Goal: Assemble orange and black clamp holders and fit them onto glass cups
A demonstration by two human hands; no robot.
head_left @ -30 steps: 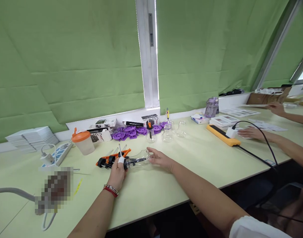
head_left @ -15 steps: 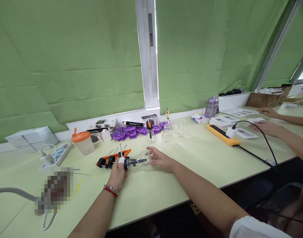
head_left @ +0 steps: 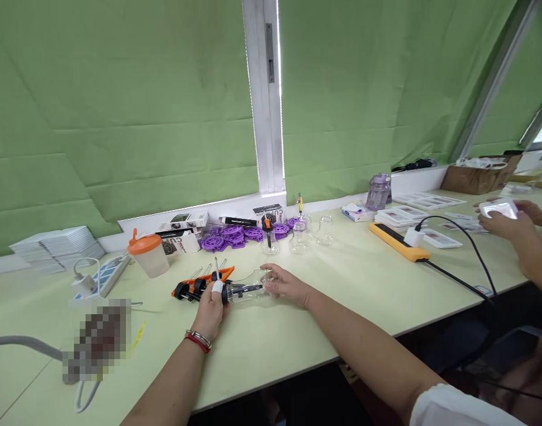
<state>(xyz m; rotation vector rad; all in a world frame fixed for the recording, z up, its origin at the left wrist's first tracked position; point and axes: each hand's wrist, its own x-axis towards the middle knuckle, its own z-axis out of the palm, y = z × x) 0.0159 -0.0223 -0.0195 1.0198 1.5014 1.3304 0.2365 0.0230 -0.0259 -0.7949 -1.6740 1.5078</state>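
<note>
A clear flask-shaped vessel (head_left: 252,278) lies sideways just above the table, a black rod inside it. My left hand (head_left: 211,310), a white wrap on its thumb, is closed around the black fitting at the vessel's neck. The fingers of my right hand (head_left: 286,284) curl round the wide end. Beside my left hand rests an orange frame (head_left: 226,273) with black round parts (head_left: 182,290) and thin metal rods; my fingers partly hide it. Farther back, another clear vessel (head_left: 270,244) stands upright with an orange-and-black insert, near other clear vessels (head_left: 300,239).
Purple plastic wheels (head_left: 213,243) and small boxes (head_left: 182,241) line the wall. An orange-lidded cup (head_left: 152,263) and a white power strip (head_left: 105,278) stand left. Rightward are an orange power strip (head_left: 397,241), a purple bottle (head_left: 378,192) and a co-worker's hands (head_left: 502,225) holding a shiny white packet.
My hands and the vessel have barely moved; my right fingers shifted slightly on its wide end. The co-worker's hands moved right and now hold up a shiny white packet.
</note>
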